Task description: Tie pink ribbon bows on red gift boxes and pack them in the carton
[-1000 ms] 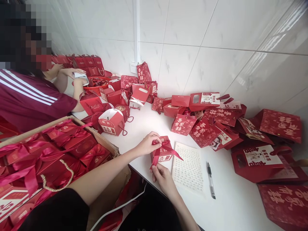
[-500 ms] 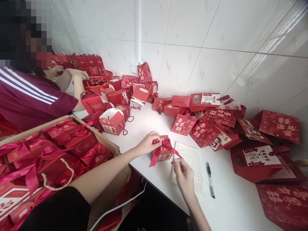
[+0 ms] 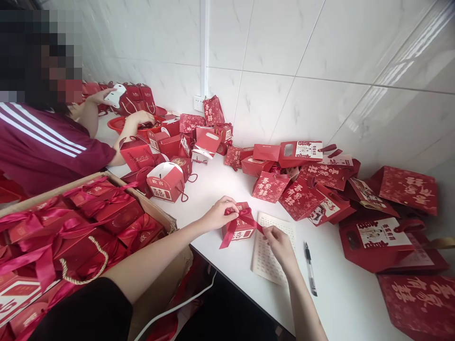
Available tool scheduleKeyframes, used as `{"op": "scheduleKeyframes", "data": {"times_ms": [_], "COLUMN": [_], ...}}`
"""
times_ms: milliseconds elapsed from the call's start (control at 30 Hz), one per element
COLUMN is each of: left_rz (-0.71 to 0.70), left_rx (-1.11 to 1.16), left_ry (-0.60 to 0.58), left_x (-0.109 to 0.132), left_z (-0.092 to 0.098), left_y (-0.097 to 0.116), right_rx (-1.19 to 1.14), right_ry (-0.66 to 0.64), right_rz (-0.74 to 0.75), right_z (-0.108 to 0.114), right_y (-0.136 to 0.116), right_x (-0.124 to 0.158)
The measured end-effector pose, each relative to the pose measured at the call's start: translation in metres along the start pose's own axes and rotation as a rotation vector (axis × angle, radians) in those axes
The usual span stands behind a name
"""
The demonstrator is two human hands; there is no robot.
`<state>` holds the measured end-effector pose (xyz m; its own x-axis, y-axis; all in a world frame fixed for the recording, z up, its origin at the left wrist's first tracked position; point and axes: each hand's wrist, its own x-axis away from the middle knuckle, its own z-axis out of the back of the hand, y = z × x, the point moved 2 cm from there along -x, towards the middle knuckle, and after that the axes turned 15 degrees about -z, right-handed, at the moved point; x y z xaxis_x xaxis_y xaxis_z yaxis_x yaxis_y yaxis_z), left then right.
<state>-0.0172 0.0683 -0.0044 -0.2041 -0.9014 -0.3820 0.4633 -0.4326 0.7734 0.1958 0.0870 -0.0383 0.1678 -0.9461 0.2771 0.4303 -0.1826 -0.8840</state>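
A small red gift box point(image 3: 242, 230) with a white-and-red printed front stands on the white table point(image 3: 213, 180). Across its top lies a tied bow of red ribbon point(image 3: 232, 232), one tail hanging down the front left. My left hand point(image 3: 222, 213) pinches the bow's loop at the box's upper left corner. To the right of the box, my right hand point(image 3: 280, 244) is closed on the ribbon's other tail, which stretches from the knot to its fingertips. Beneath that hand lies a handwritten notebook page point(image 3: 265, 263), partly covered by the hand and wrist.
A black-capped pen point(image 3: 310, 270) lies right of the page. Red gift bags and boxes point(image 3: 302, 196) line the wall side. A cardboard carton point(image 3: 161, 208) full of ribboned boxes stands at left. Beyond it a co-worker point(image 3: 53, 137) reaches into a red basket point(image 3: 117, 124) while holding a white-sided carton piece.
My right hand has closed on the ribbon tail and now holds it taut to the right. My left hand stays at the bow. The co-worker has lifted a white piece and reached into the basket.
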Motion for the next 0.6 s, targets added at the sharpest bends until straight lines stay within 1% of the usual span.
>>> {"op": "scheduleKeyframes", "data": {"times_ms": [100, 167, 200, 267, 333, 367, 400, 467, 500, 533, 600], "left_rz": [-0.010, -0.013, 0.003, 0.074, 0.195, 0.271, 0.346, 0.462, 0.486, 0.482, 0.429], "left_rx": [0.030, 0.048, 0.053, 0.035, -0.033, -0.072, -0.100, -0.096, -0.076, -0.055, -0.032], "left_ry": [0.025, 0.049, 0.071, 0.154, 0.278, 0.321, 0.335, 0.289, 0.253, 0.228, 0.222], "left_x": [-0.002, -0.003, -0.003, 0.000, 0.007, 0.011, 0.015, 0.021, 0.022, 0.022, 0.019], "left_z": [0.001, 0.002, 0.003, 0.007, 0.012, 0.015, 0.017, 0.017, 0.016, 0.014, 0.010], "left_y": [0.001, 0.003, 0.004, 0.007, 0.009, 0.010, 0.010, 0.009, 0.007, 0.006, 0.003], "right_rx": [0.029, 0.041, 0.054, 0.079, 0.075, 0.064, 0.048, 0.008, -0.017, -0.049, -0.125], "right_ry": [0.181, 0.254, 0.250, 0.173, 0.071, 0.033, 0.009, -0.015, -0.023, -0.033, -0.055], "right_rz": [0.025, 0.079, 0.117, 0.195, 0.232, 0.233, 0.227, 0.210, 0.203, 0.195, 0.172], "right_z": [0.012, 0.015, 0.013, 0.005, -0.006, -0.011, -0.015, -0.022, -0.025, -0.028, -0.032], "right_y": [-0.011, -0.026, -0.034, -0.049, -0.058, -0.061, -0.061, -0.058, -0.054, -0.051, -0.043], "right_x": [-0.003, -0.006, -0.009, -0.016, -0.024, -0.027, -0.031, -0.036, -0.038, -0.039, -0.040]}}
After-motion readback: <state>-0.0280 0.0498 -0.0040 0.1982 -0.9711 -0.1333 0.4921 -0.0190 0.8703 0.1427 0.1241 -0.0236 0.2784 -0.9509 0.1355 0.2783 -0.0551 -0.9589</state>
